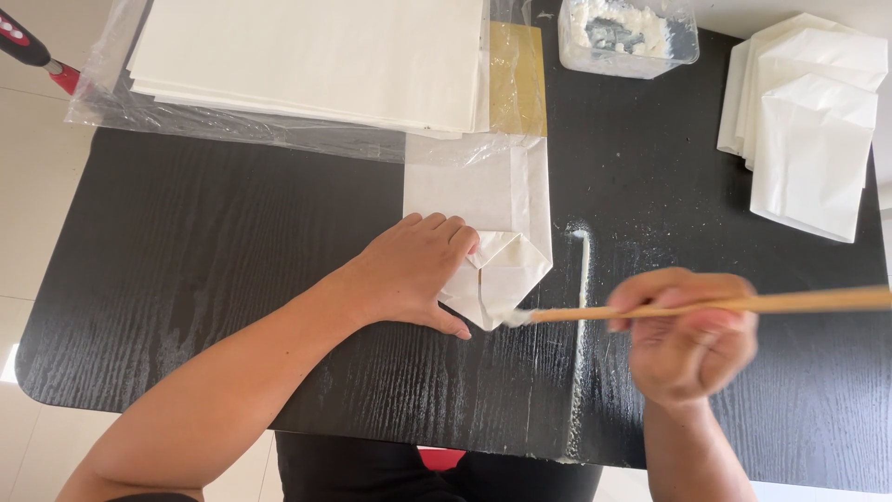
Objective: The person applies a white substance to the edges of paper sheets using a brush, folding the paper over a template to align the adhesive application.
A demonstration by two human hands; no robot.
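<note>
In the head view, the left hand (418,274) lies flat and open, palm down, pressing on a white paper sheet folded to a point (497,251) at the middle of the black wood-grain table (214,270); its fingertips rest at the fold and its thumb runs along the lower left edge of the point. The right hand (692,339) is clenched around a long, thin wooden brush handle (734,304), held almost level, whose pale tip touches the bottom corner of the folded sheet. A thin white streak of paste (583,279) runs down the table just right of the sheet. Behind the sheet, a large stack of white flat paper (316,56) sits on clear plastic wrap (121,112), its near edge overlapping the sheet's top. A clear plastic tub with white paste (627,35) stands at the far edge, and a pile of finished folded white paper pieces (808,121) lies at the far right corner, well apart from both hands.
</note>
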